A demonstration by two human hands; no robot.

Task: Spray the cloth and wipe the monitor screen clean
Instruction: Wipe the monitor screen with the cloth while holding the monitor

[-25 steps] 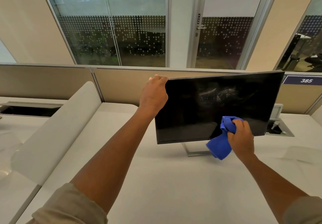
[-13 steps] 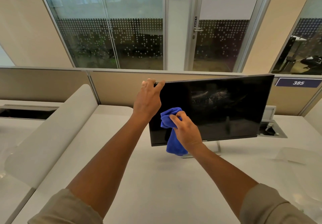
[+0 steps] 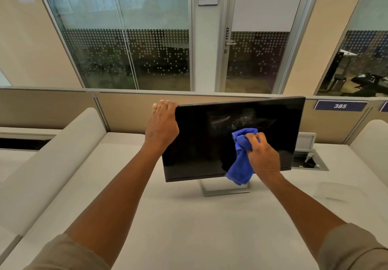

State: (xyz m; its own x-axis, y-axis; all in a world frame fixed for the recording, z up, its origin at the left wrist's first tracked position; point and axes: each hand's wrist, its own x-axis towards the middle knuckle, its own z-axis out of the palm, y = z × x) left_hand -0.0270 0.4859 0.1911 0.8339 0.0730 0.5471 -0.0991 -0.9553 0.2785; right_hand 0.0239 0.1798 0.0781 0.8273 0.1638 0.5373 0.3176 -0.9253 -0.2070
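The right hand has slid the blue cloth back from the left side of the monitor to the middle of the dark screen. Its fingers are closed tight around the bunched cloth and push the top of it on the glass, while a loose end hangs down past the bottom edge. Just above the cloth there is a pale smudge, so I think that spot gets wiped next.

The left hand is curled over the top left corner of the monitor. It holds on there so the screen does not wobble or tip when the other hand rubs.

The monitor stands on a thin silver stand on a plain white desk. A tan divider runs behind it. Past that are glass walls with dots and a door. No spray bottle is in sight.
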